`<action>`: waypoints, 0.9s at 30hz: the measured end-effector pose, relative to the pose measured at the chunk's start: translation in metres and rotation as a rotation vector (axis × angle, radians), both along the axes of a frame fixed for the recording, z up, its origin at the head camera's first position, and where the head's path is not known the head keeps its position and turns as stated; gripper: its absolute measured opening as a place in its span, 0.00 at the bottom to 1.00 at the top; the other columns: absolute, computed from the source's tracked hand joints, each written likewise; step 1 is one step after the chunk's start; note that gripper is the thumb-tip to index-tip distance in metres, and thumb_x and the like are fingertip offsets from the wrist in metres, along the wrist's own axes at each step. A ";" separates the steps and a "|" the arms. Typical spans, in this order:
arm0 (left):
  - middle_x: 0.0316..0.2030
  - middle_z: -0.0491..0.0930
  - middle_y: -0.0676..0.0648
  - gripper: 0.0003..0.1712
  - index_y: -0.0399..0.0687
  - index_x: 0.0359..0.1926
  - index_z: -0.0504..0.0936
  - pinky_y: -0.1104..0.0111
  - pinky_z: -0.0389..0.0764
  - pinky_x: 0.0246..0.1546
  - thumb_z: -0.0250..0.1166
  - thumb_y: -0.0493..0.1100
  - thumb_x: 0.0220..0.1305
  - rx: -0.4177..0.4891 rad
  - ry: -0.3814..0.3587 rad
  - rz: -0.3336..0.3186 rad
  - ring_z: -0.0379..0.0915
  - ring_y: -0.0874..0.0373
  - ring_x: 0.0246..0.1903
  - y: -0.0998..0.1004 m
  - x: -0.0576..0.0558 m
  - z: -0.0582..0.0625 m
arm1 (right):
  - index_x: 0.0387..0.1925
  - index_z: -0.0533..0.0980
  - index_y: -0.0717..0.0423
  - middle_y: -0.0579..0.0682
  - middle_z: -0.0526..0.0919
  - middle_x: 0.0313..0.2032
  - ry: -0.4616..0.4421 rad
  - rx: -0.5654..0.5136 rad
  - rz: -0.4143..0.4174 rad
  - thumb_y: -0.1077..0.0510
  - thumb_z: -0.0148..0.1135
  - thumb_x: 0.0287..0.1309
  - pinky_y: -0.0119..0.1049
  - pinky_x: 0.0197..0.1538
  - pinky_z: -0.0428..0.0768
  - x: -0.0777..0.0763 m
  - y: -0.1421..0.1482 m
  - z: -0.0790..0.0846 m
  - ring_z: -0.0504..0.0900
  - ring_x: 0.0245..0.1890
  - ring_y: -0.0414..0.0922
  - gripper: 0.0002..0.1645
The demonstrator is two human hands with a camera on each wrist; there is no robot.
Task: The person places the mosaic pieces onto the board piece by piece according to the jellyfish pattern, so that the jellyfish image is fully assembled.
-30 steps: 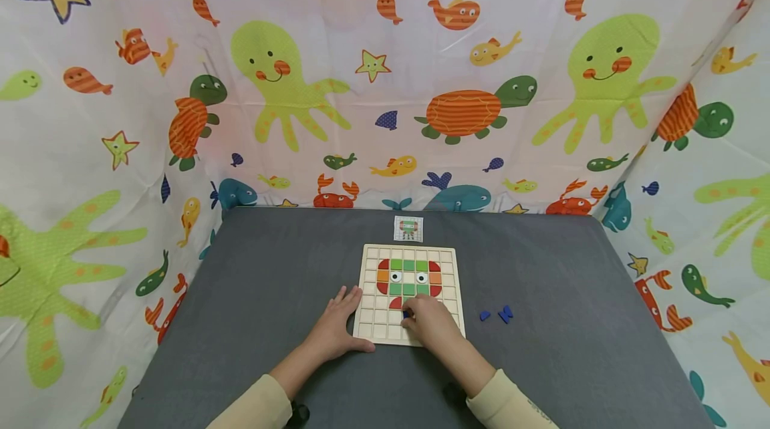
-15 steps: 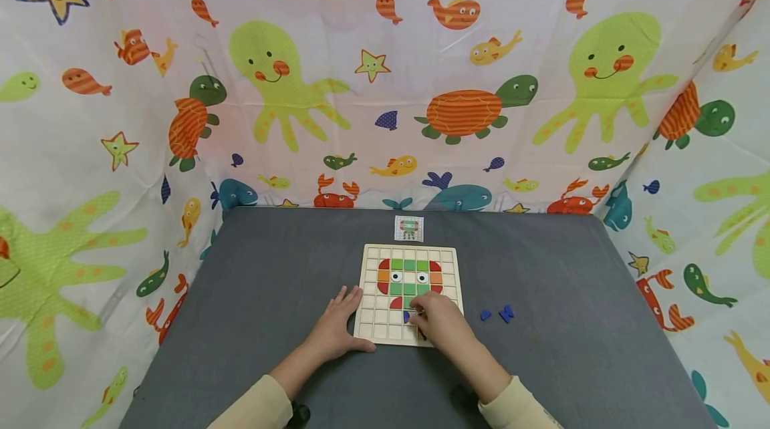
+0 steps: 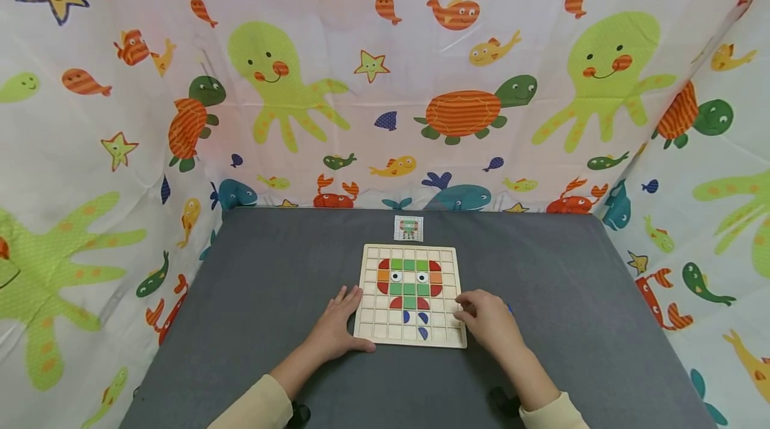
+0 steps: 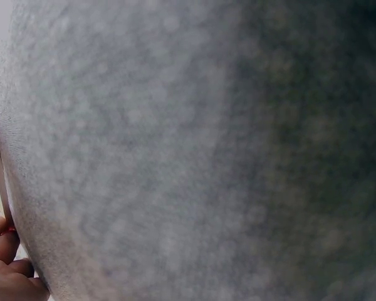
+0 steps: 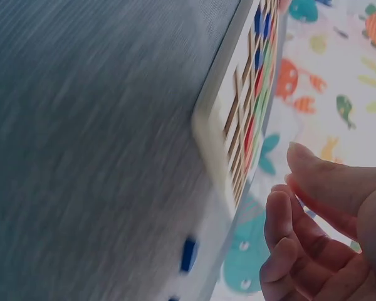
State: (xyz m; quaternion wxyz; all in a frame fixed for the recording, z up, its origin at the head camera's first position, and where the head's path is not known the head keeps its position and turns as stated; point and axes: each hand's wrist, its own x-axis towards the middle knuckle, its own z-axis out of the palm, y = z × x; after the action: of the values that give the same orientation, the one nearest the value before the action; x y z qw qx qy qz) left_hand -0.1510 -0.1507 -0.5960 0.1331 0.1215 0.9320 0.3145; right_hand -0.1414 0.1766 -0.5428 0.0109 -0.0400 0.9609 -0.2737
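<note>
A wooden grid board (image 3: 445, 332) lies on the table, with coloured tiles forming a face of green, red and orange around two eye tiles (image 3: 422, 277). Below the face sit three blue rounded tiles (image 3: 424, 317). My left hand (image 3: 332, 330) rests at the board's left side, fingers extended along the edge and thumb by the near corner. Just off the right edge hovers my right hand (image 3: 492, 323), fingers loosely bent; the right wrist view shows nothing between thumb and fingertips. Loose blue tiles (image 5: 188, 254) lie on the table beyond the board, mostly hidden by this hand in the head view.
A small picture card (image 3: 408, 228) with a similar tile figure lies behind the board. Grey cloth covers the table (image 3: 271, 262). A curtain (image 3: 373, 115) printed with sea animals hangs around the back and sides. Blurred grey cloth fills most of the left wrist view.
My right hand has left the board's lower middle and moved right, past its edge. Blue tiles and a red one formerly under it now show in the grid. My left hand stays put.
</note>
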 end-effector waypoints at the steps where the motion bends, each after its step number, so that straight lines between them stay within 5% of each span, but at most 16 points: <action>1: 0.79 0.52 0.46 0.72 0.46 0.80 0.54 0.44 0.47 0.78 0.83 0.64 0.39 0.002 -0.001 0.001 0.38 0.44 0.80 0.000 0.000 0.000 | 0.45 0.86 0.55 0.48 0.85 0.38 -0.001 0.010 -0.011 0.58 0.76 0.54 0.41 0.36 0.82 0.001 0.006 0.000 0.81 0.33 0.41 0.16; 8: 0.79 0.53 0.45 0.72 0.45 0.79 0.54 0.43 0.47 0.77 0.84 0.62 0.39 -0.002 -0.006 0.004 0.37 0.44 0.80 0.002 0.001 0.005 | 0.48 0.85 0.54 0.51 0.84 0.44 0.040 0.070 -0.019 0.65 0.73 0.55 0.44 0.35 0.81 0.004 0.046 -0.006 0.82 0.35 0.45 0.17; 14: 0.79 0.53 0.45 0.72 0.45 0.79 0.54 0.43 0.48 0.77 0.84 0.62 0.39 -0.011 -0.004 0.013 0.38 0.44 0.80 0.002 0.001 0.005 | 0.50 0.84 0.59 0.58 0.82 0.47 0.068 0.104 0.041 0.76 0.65 0.54 0.57 0.48 0.82 0.005 0.073 -0.014 0.83 0.47 0.59 0.22; 27: 0.79 0.53 0.46 0.72 0.46 0.79 0.55 0.43 0.48 0.77 0.83 0.64 0.38 -0.019 -0.017 0.012 0.38 0.44 0.80 0.002 -0.001 0.004 | 0.42 0.86 0.61 0.56 0.85 0.40 0.043 0.091 0.062 0.69 0.74 0.52 0.50 0.40 0.83 0.000 0.097 -0.022 0.83 0.37 0.53 0.14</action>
State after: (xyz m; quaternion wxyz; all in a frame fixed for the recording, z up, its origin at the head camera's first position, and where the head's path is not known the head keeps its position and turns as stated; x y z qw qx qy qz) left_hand -0.1516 -0.1487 -0.5922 0.1402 0.1117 0.9345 0.3076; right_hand -0.1410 0.2732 -0.5651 0.0006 -0.0751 0.9706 -0.2285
